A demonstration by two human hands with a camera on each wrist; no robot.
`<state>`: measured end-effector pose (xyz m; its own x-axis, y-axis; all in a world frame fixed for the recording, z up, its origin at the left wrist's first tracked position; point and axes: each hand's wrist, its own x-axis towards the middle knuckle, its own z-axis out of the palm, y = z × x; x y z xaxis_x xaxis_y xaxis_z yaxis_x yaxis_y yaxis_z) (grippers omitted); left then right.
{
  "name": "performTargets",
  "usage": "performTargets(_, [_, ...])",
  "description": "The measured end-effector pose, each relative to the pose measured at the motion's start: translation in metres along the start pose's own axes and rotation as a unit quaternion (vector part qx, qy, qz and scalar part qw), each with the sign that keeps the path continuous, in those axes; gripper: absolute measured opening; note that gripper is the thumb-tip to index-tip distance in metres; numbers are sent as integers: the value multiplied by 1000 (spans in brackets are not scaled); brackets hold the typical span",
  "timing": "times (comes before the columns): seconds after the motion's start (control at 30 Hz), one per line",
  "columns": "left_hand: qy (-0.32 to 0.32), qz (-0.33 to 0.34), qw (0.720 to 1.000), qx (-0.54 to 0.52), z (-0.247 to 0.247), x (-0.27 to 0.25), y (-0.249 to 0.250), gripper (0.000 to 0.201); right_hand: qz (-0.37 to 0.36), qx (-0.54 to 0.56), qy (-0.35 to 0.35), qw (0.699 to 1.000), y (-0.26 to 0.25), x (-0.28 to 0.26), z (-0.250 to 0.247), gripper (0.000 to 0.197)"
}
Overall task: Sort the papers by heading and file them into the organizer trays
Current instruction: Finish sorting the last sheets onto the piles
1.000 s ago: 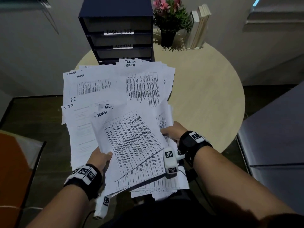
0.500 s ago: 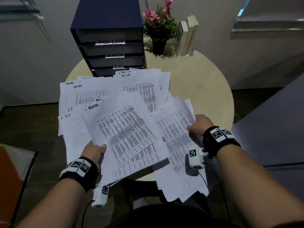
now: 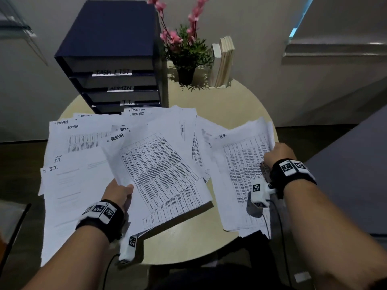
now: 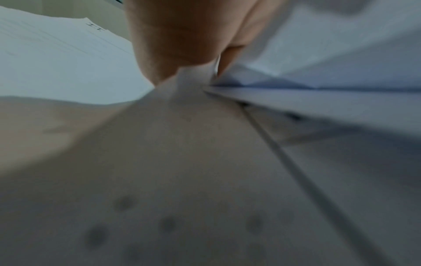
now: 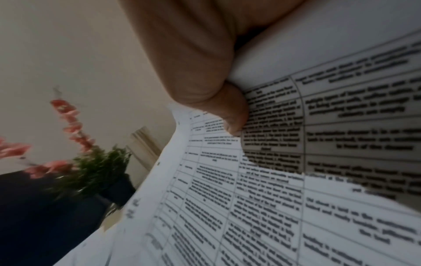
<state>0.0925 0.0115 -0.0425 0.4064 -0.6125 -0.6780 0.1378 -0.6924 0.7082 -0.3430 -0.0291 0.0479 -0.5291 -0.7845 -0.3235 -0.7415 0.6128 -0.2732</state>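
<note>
My left hand [image 3: 119, 190] grips the near edge of a fanned bundle of printed sheets [image 3: 159, 170] headed ADMIN, I.T. and TASK LIST, held over the round table [image 3: 188, 241]. In the left wrist view its thumb [image 4: 173, 45] pinches the paper edge. My right hand [image 3: 276, 152] holds a separate stack of H.R. sheets [image 3: 240, 170] by its right edge, off to the right of the bundle; the thumb [image 5: 232, 115] presses on the top sheet [image 5: 227, 198]. The dark blue organizer [image 3: 113, 59] stands at the table's back, trays labelled TASK LIST, ADMIN and I.T.
A potted plant with pink flowers [image 3: 184, 53] and several upright books [image 3: 223, 63] stand right of the organizer. Bare tabletop shows between the two paper stacks. A grey cabinet [image 3: 351, 174] is at the right, a dark chair edge [image 3: 14, 227] at the left.
My right hand has pulled the H.R. stack out from under the bundle and carried it to the right. The left hand kept hold of the fanned bundle.
</note>
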Motion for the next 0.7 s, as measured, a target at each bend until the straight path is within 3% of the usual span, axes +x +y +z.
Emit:
performTargets(0.23, [37,-7,999,19,25,-2,-3,24,-2,8,-29,1000,4,51,3,20])
performTargets(0.4, [45,33,989,138,36,-6,-2,20,-42,14,85,995,-1,72,-15,18])
performTargets(0.47, [64,48,981,174,40,-10,-1,18,-101,13,145,984,-10,73,-25,17])
performTargets(0.57, [85,63,976,191,46,-14,-2,18,-235,16,241,942,-25,56,-35,22])
performTargets(0.7, [91,54,975,196,48,-14,0,20,-424,57,357,830,-33,32,-42,43])
